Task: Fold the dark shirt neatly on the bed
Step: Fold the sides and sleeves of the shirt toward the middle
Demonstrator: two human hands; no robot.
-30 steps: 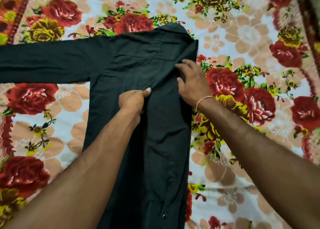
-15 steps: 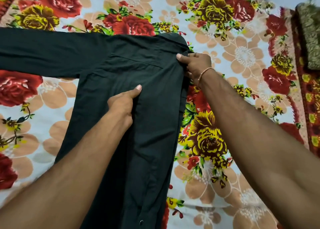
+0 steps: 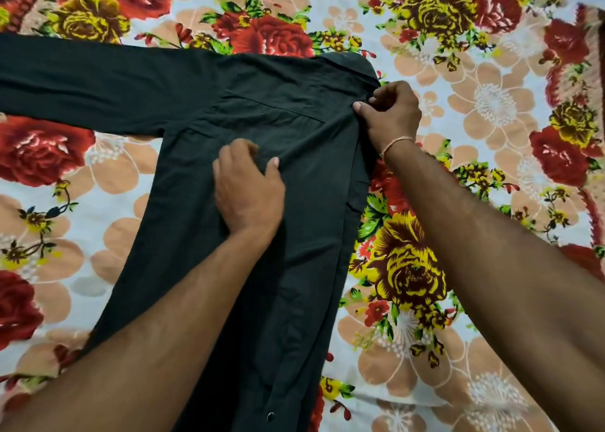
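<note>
Dark cotton shirt (image 3: 294, 176) lying flat on floral bedsheet (image 3: 491, 111), one sleeve extended sideways; left hand (image 3: 248, 186) presses open-palmed on its middle, right hand (image 3: 391, 114) pinches the shoulder edge.

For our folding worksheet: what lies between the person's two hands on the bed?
Only dark shirt cloth: the head view shows a smooth stretch between the left hand and the right hand, nothing else.
</note>
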